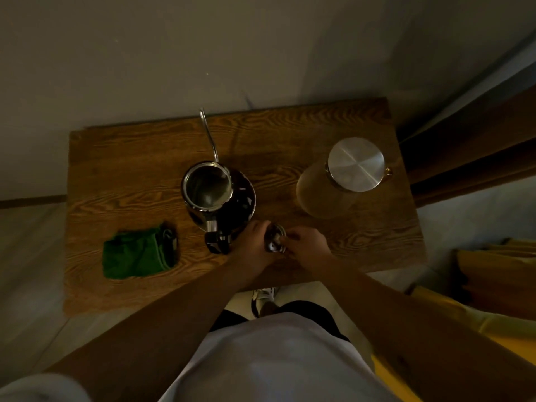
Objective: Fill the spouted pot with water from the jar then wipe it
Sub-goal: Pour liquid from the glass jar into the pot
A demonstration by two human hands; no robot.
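Near the table's front edge, both the left hand and right hand grasp what seems the pot's lid, while the open spouted pot sits centre, unfilled, the jar still capped far right, and the green cloth unused left.

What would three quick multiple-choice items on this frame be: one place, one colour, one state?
1. Where is the cloth relative to the spouted pot?
A. to its left, nearer the person
B. behind it
C. inside it

2. What colour is the cloth?
A. red
B. white
C. green

3. Is the pot's top covered?
A. yes, lid on
B. no, open
C. covered by the cloth

Key:
1 A, it lies at the table's near left.
2 C, it is plainly green.
3 B, the pot's inside shows; both hands hold a small lid.
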